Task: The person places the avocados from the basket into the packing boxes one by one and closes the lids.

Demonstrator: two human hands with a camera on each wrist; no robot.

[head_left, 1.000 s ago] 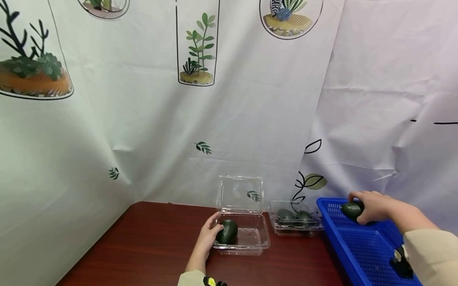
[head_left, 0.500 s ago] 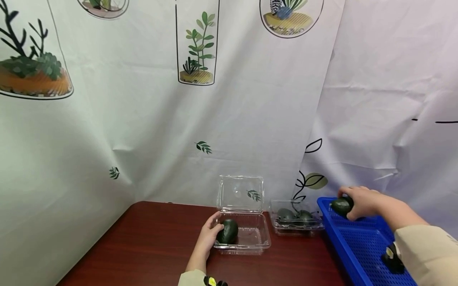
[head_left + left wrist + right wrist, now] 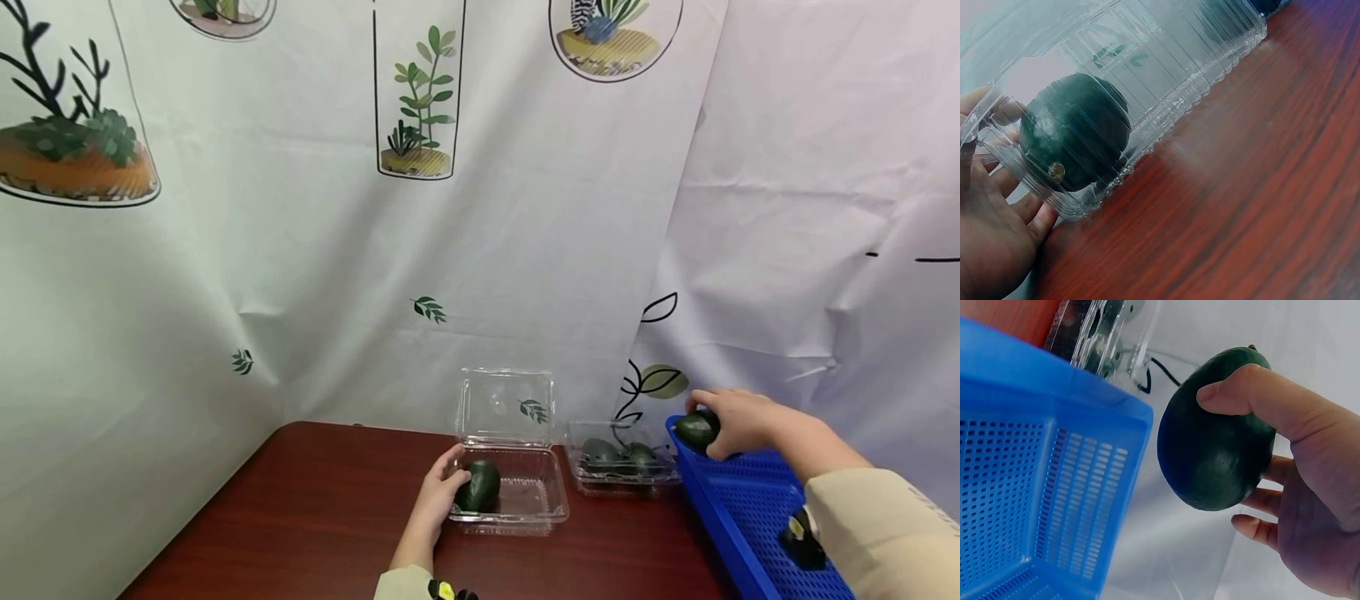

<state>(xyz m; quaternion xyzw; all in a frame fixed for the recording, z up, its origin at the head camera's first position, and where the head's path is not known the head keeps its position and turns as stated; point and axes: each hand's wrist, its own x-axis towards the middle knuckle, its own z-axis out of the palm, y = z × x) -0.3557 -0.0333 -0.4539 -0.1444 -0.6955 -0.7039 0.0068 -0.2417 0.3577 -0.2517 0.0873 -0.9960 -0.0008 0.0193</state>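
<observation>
My left hand (image 3: 432,498) grips the left wall of an open clear plastic clamshell box (image 3: 532,500), thumb over the rim and fingers along the outside. Inside, at its left end, lies one dark green avocado (image 3: 482,487); the left wrist view shows this avocado (image 3: 1075,134) through the clear ribbed wall, stem scar facing out. Over the far left corner of a blue plastic basket (image 3: 757,500), my right hand (image 3: 742,423) holds another avocado (image 3: 694,432). In the right wrist view, the thumb lies across this avocado (image 3: 1213,444) with the fingers behind it.
A second clamshell (image 3: 618,467) with dark green avocados stands between the open box and the basket. The open box's lid (image 3: 504,406) stands upright at the back. Behind the dark red-brown table (image 3: 322,517) hangs a printed white cloth (image 3: 360,275).
My right hand has carried its avocado leftward across the basket to the far left corner. The left hand and the open box have stayed in place.
</observation>
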